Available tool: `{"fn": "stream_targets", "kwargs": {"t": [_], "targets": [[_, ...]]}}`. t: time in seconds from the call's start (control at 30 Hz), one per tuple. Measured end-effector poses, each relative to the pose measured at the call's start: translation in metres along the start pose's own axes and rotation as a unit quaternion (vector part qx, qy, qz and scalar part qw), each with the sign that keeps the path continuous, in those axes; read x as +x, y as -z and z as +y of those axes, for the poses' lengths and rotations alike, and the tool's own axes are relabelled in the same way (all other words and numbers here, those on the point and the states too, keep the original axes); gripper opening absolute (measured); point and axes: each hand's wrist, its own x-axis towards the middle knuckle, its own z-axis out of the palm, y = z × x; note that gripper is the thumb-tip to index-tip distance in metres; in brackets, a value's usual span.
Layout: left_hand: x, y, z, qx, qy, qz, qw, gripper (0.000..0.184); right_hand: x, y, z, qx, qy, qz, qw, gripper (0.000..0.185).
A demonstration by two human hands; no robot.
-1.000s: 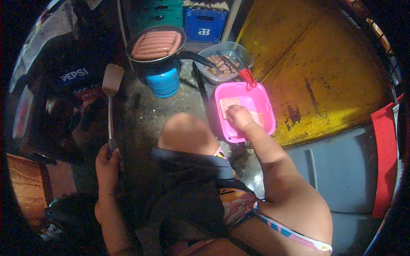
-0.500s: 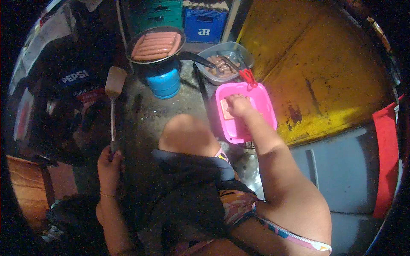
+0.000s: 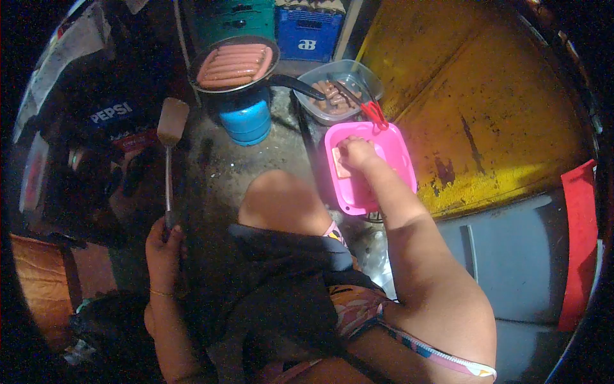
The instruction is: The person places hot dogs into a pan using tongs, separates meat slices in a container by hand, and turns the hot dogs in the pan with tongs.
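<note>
My left hand (image 3: 165, 246) is closed around the handle of a spatula (image 3: 171, 125), held upright with its broad blade at the top. Inside a pink plastic basin (image 3: 410, 168), the curled fingers of my right hand (image 3: 358, 154) grip a flat, pale pinkish square piece (image 3: 342, 169); its exact kind is unclear. Just beyond the basin, a clear plastic tub (image 3: 307, 114) holds cut sausage pieces (image 3: 339, 101) and red-handled tongs (image 3: 376, 115). Several whole sausages (image 3: 236, 64) lie side by side in a black frying pan (image 3: 274, 67).
Under the pan stands a blue gas cylinder (image 3: 248, 121). The pan's handle (image 3: 297, 84) reaches over the tub. Green (image 3: 240, 22) and blue crates (image 3: 308, 35) are behind. A worn yellow panel (image 3: 473, 109) borders the right side, and my knee (image 3: 281, 198) is near the basin.
The view has shifted very slightly. Both hands keep their grip and nearly the same place; the right hand stays on the pale piece in the basin.
</note>
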Motion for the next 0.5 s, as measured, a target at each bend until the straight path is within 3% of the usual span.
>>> {"fn": "stream_targets", "kwargs": {"t": [0.5], "targets": [[0.005,0.002,-0.008,0.007,0.002,-0.001,1.0,0.027,0.021,-0.007,-0.004,0.053,-0.043,-0.005,0.998,0.023]]}}
